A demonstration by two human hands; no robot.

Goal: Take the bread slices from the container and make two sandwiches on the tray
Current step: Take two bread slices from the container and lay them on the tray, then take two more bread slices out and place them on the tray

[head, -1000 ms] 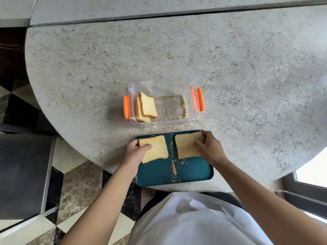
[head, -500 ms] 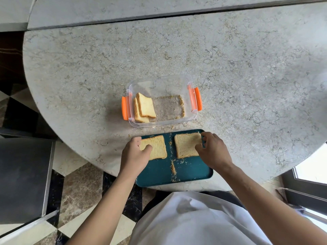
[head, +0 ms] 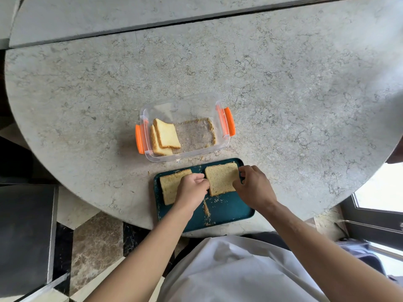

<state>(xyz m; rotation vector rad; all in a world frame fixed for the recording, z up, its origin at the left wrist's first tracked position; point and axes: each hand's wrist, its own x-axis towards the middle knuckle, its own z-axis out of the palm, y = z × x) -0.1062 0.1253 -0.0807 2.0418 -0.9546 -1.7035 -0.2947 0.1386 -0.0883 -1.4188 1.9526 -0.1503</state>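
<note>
A teal tray [head: 231, 211] lies at the table's near edge with two bread slices flat on it side by side. My left hand [head: 192, 189] covers the right part of the left slice [head: 169, 188], and its curled fingers touch the left edge of the right slice [head: 221, 179]. My right hand [head: 254, 186] pinches that slice's right edge. Just behind the tray stands a clear container [head: 185, 99] with orange latches. Two more slices [head: 166, 136] lean in its left end.
Crumbs [head: 206, 209] lie in a line on the tray and around the container's floor. The round stone table [head: 283, 83] curves away on both sides. A dark cabinet [head: 24, 236] stands low at the left, and a window frame [head: 375, 216] at the right.
My left hand slid right from the left slice's outer edge to the gap between the slices. My right hand stays at the right slice's right edge.
</note>
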